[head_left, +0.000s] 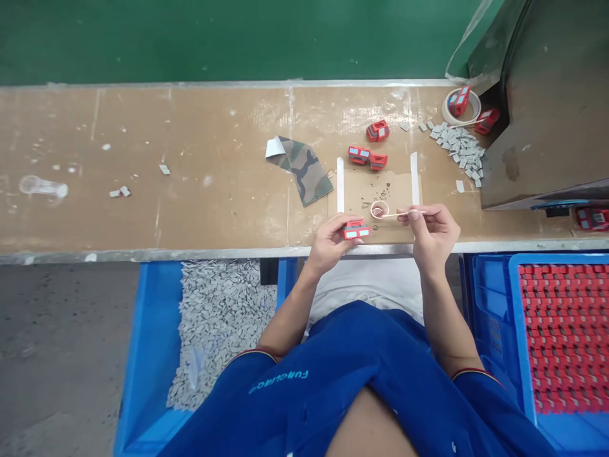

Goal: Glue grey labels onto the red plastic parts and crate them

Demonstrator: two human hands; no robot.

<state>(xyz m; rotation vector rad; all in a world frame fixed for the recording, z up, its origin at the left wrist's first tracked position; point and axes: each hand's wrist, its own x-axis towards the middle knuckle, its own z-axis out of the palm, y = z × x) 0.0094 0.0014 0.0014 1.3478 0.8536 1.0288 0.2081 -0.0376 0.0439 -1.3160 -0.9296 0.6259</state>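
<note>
Red block (356, 231) with pale window panels sits in our left hand (329, 244), fingers and thumb pressed together around it, right over the near edge of a cardboard sheet (375, 190). We can't tell if it touches the board. Our right hand (432, 236) pinches a thin wooden stick (404, 214) between thumb and fingertips, its tip at a small round cup (379, 209) on the cardboard, white stuff inside. Two white strips (340, 184) stand along the board's sides, dark specks scattered between them.

Further up the wooden workbench (143, 165): three more red blocks (377, 131) near a camouflage fabric piece (302, 170) with a white paper corner. Two other red blocks (459, 101) sit at a tape roll (461, 106), beside a loose heap of grey tiles (457, 149). Dark metal housing (547, 108) on the right, green wall (190, 38) behind. Below the bench, left, a blue crate (155, 355) full of grey tiles; right, a blue crate (495, 317) packed with red parts (566, 336). Our blue shirt (333, 374) fills the bottom.
</note>
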